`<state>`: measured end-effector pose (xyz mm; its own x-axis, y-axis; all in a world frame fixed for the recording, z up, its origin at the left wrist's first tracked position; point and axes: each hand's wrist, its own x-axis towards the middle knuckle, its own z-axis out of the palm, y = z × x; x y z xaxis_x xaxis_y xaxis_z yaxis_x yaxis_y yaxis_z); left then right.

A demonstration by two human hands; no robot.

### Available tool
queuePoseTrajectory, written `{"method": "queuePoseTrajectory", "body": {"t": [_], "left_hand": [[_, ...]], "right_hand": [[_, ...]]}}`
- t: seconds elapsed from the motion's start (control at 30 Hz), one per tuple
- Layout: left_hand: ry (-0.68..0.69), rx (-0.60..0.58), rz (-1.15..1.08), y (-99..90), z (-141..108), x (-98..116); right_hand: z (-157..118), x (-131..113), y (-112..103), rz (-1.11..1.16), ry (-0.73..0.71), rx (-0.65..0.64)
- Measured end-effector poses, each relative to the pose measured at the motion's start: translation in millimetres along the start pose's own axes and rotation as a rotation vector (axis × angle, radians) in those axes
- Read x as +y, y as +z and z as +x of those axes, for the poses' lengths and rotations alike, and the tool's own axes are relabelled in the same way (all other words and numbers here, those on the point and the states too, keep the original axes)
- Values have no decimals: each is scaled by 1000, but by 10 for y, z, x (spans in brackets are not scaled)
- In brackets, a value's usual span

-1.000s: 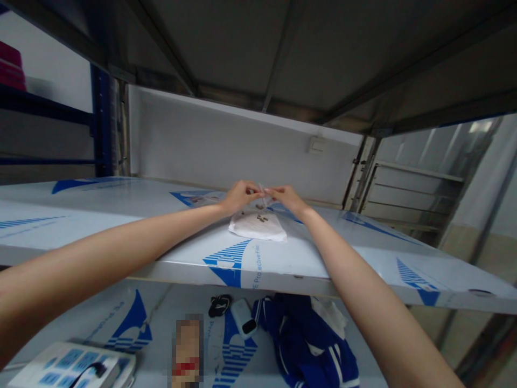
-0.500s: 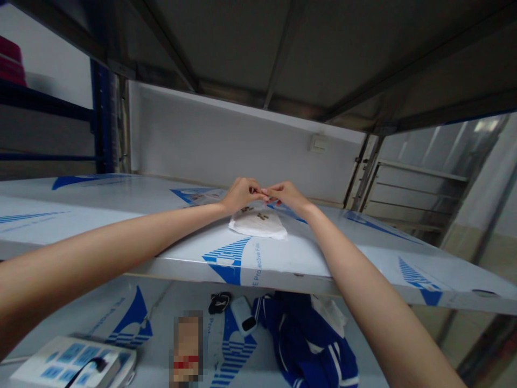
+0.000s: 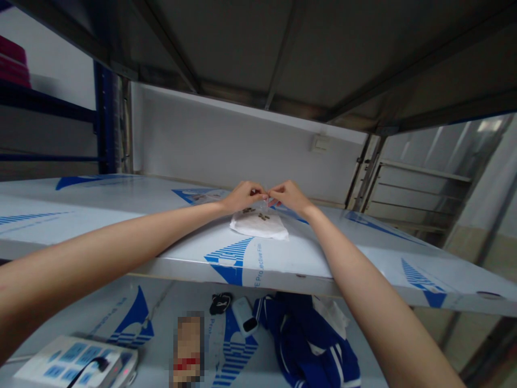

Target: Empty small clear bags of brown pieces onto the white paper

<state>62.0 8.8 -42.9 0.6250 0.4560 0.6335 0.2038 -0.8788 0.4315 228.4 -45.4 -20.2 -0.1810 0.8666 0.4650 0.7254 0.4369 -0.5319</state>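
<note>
My left hand [image 3: 244, 195] and my right hand [image 3: 287, 196] meet fingertip to fingertip above the shelf. Between them hangs a small clear plastic bag [image 3: 265, 205], its top pinched by the fingers of both hands. Below lies a white cloth or paper [image 3: 258, 226] on the film-covered shelf. Several small brownish pieces [image 3: 264, 216] rest on it, and more [image 3: 247, 210] lie near my left hand. Whether the bag holds anything is too small to tell.
Overhead is a dark metal shelf [image 3: 226, 48]. On the lower level are a white power strip [image 3: 81, 361], a light-blue device [image 3: 244, 317], a black item [image 3: 220, 303] and blue clothing [image 3: 311, 345]. Uprights stand left [image 3: 105, 118] and right [image 3: 365, 172].
The clear bag now shows hanging between my fingertips, where it could not be made out before. My hands have barely moved, and the view has shifted very slightly.
</note>
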Motion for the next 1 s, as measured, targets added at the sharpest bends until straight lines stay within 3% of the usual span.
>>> {"method": "queuePoseTrajectory", "body": {"t": [0.13, 0.37, 0.63, 0.83, 1.0], "left_hand": [[-39, -28, -19, -6, 16, 19], [5, 96, 195, 11, 17, -29], [74, 107, 275, -54, 26, -58], [58, 36, 240, -47, 22, -96], [25, 61, 288, -36, 26, -113]], "right_hand": [[-3, 4, -2, -1, 3, -15], [-22, -56, 15, -26, 36, -2], [2, 12, 19, 200, 71, -61], [31, 71, 13, 109, 18, -100], [44, 92, 10, -33, -14, -64]]}}
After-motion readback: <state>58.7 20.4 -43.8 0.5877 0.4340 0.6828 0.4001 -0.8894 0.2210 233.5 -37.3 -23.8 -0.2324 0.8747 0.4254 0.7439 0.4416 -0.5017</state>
